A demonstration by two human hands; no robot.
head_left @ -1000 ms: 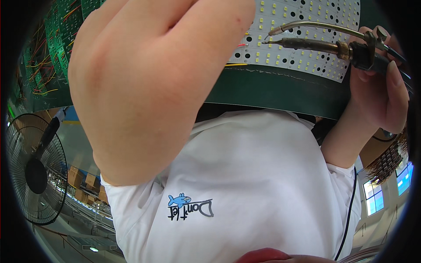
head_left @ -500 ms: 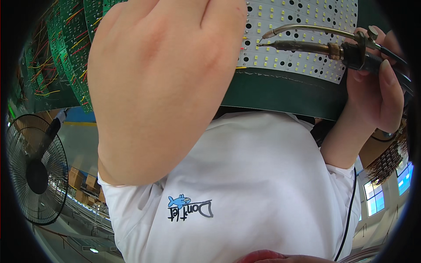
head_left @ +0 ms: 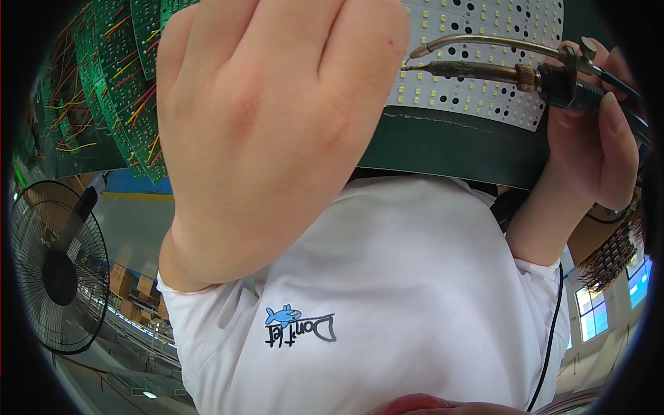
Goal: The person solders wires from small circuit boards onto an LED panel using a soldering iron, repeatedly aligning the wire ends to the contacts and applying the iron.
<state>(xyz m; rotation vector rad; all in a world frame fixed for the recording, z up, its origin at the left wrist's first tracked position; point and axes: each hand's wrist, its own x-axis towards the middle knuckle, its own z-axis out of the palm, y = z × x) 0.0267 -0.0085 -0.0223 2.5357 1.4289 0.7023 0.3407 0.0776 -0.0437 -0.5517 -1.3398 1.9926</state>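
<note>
My right hand [head_left: 588,138] grips a soldering iron [head_left: 477,71] by its dark handle. A curved metal solder feed tube [head_left: 484,41] is clamped above the iron, its end close to the tip. Both point left over a white LED board [head_left: 477,90] dotted with small yellow chips and black holes. Large in front, my left hand [head_left: 270,117] shows its back, with the fingers close together and bent away. Its fingertips and whatever they hold are hidden. The iron's tip is right beside the left hand's edge, and I cannot tell whether it touches the board.
Overlapping green circuit boards [head_left: 104,90] with red and yellow wires lie at the left. The dark green work surface [head_left: 443,149] ends just before my body. A black fan [head_left: 60,273] stands at lower left. A black cable [head_left: 551,339] hangs at the right.
My left hand has shifted right, covering more of the LED board and the small wire ends, and uncovering more wired green boards. The soldering iron has moved very slightly left.
</note>
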